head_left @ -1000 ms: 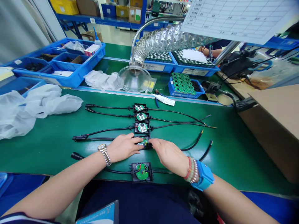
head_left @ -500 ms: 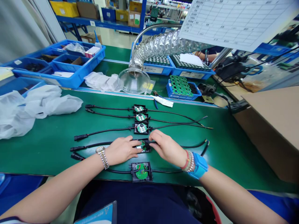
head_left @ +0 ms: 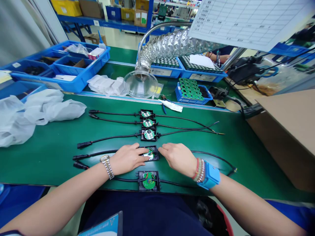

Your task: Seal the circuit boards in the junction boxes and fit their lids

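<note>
My left hand lies over the left side of a black housing, its fingers on the housing and the green board inside. Just right of that housing, my right hand has its fingers pinched on the black cable that leaves it. Beyond my hands, three housings with round green boards stand in a column, cables running out to both sides. Nearer to me sits another open housing with a round green board and small wires at its middle.
White bags lie at the left, near a blue divided tray. A clear extraction hood, pliers and a blue basket of green boards are behind. A cardboard box stands right. A person's hand shows far back.
My right hand has moved slightly right and down, off the housing's edge. The cable's far end has shifted right and down. My left hand stays nearly in place.
</note>
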